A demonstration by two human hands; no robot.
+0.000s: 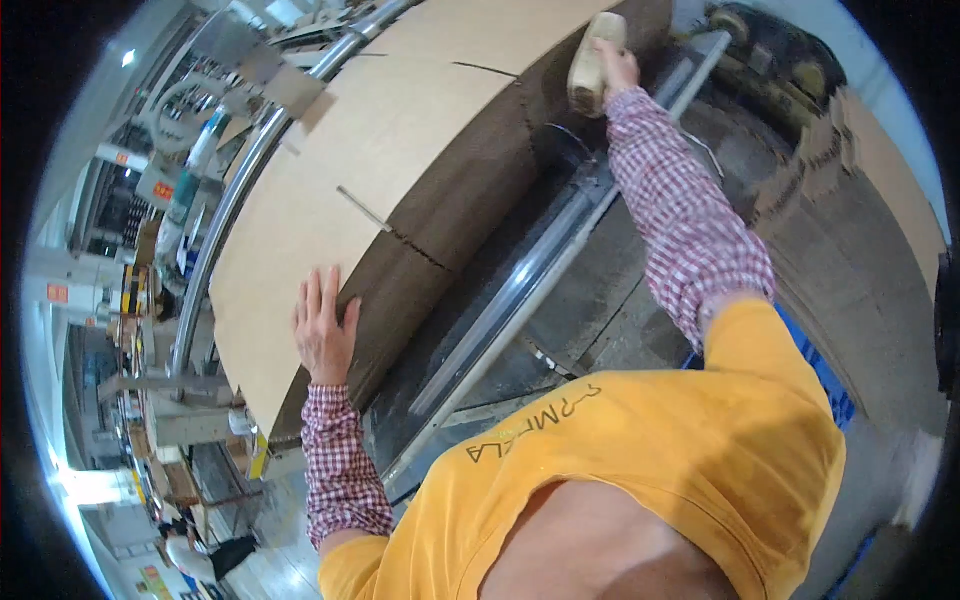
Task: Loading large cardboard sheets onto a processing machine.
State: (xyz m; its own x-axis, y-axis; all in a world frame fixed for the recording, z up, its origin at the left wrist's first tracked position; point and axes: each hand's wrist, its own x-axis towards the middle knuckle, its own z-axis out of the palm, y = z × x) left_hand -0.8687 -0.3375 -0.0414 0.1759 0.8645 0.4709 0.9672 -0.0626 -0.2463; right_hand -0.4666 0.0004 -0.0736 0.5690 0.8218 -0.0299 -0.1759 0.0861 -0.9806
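A thick stack of flat brown cardboard sheets (400, 130) lies in front of me, its layered edge facing my body and short dark slots cut into the top sheet. My left hand (325, 330) rests with fingers stretched out on the near left edge of the stack. Up at the far right end, my right hand (616, 68) is wrapped round a pale wooden block (586, 75). The block sits against the layered edge of the stack. Whether it presses on the sheets I cannot tell.
A shiny metal roller (530, 265) and a pale rail run along the near side of the stack. Beyond it is a metal pipe (230, 215). More stacked cardboard (870, 260) stands at the right, near dark machinery (775, 60). Another person (190, 555) is far off at lower left.
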